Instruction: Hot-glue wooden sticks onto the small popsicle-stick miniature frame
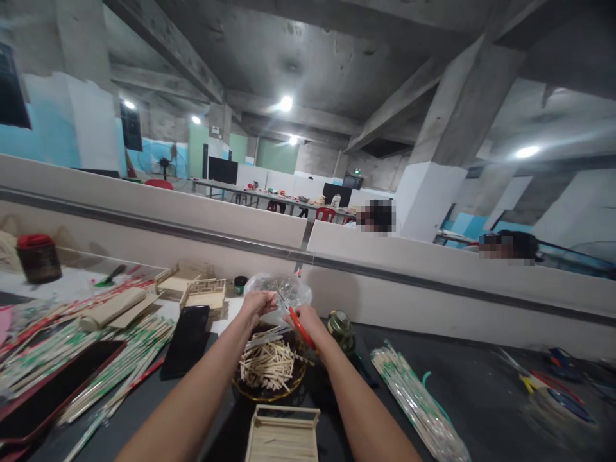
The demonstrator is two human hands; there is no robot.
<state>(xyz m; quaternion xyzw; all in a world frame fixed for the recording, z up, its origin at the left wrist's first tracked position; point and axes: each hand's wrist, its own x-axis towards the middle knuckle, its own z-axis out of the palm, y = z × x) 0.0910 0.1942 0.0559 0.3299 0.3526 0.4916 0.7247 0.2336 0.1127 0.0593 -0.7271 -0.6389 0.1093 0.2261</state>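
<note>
My right hand (312, 321) grips a pair of scissors with orange-red handles (302, 330), the blades pointing up and left toward my other hand. With its fingers pinched together, my left hand (258, 304) is close to the blade tips; what it holds is too small to make out. Both hands are over a dark round basket (237, 393) with a yellowish rim, filled with short cut sticks (269, 366). Behind the hands lies a clear plastic bag (298, 290). Nearest me stands a small railed frame built of thin sticks (283, 439).
Wrapped sticks (129, 362), a black phone (187, 340) and small stick-built models (205, 295) lie left. A green jar (341, 330), a bundled pack of sticks (416, 401) and a tape roll (563, 407) are right. A low partition (385, 289) runs behind; people sit beyond.
</note>
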